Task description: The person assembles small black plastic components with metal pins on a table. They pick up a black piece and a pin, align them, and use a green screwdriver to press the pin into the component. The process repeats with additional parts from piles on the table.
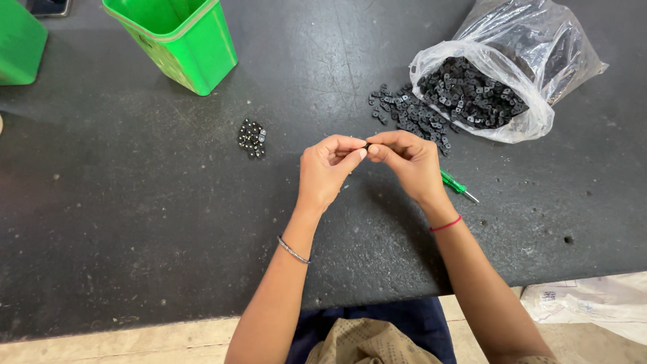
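I see left hand point(328, 168) and right hand point(408, 162) fingertips pinching one small black part point(367, 145) between them, raised for close fitting.

The person's arms are showing bare from the bottom middle of the frame up to the centre, with no sleeves on them. The left hand point(328, 172) is wearing a thin silver bangle point(293, 250) around the wrist. The right hand point(410, 162) is wearing a thin red thread point(445, 224) tied around its wrist. At the bottom edge of the frame, the person is wearing dark blue cloth point(377, 323) and a tan cloth with tiny dots point(367, 344) over it.
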